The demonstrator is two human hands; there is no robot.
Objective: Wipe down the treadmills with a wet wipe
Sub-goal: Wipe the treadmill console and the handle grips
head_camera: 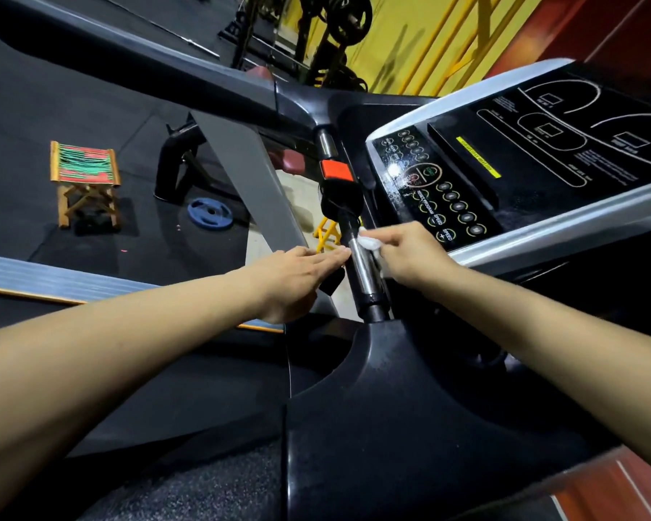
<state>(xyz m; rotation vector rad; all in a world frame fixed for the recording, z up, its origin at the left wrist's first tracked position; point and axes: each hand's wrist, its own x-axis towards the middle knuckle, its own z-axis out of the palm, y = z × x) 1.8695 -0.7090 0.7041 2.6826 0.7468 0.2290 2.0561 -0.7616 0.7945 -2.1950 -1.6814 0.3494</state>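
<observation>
1. My right hand (410, 253) pinches a crumpled white wet wipe (369, 242) between thumb and fingers and presses it against the right side of the chrome grip sensor (361, 267) on the treadmill's (391, 408) black centre handlebar.
2. My left hand (297, 280) is released, fingers straight and together, the fingertips touching the left side of that same chrome sleeve.
3. Further up the bar sits an orange safety clip (337, 170) on a black block, and above it a second chrome sleeve (326, 142).
4. The control console (523, 156) lies just right of the bar, black with rows of round buttons and a yellow strip; part of its glossy face shows streaks.
5. On the dark floor to my left stand a small woven folding stool (85, 182) and a blue weight plate (210, 213) lying flat.
</observation>
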